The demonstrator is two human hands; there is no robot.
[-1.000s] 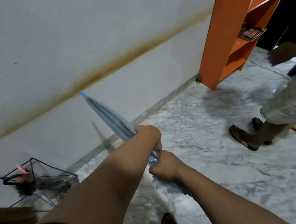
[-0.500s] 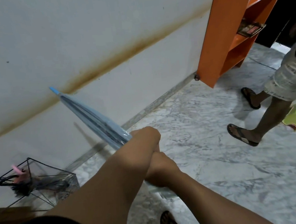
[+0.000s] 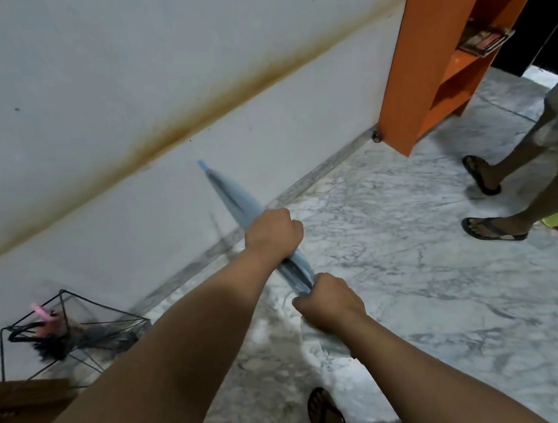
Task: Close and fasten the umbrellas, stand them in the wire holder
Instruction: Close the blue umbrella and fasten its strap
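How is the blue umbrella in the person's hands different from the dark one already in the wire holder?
The blue umbrella is pale and held in the air, tip toward the wall; the dark umbrella lies slanted in the wire holder. Both hands grip the blue one; nothing touches the dark one. Both are closed.

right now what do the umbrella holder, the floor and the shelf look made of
Holder: thin black wire, probably painted metal; open see-through frame.
Floor: polished marble or marble-look tile; grey veins on white, soft glare.
Shelf: smooth orange boards, likely painted or laminated wood; flat panels, even colour.
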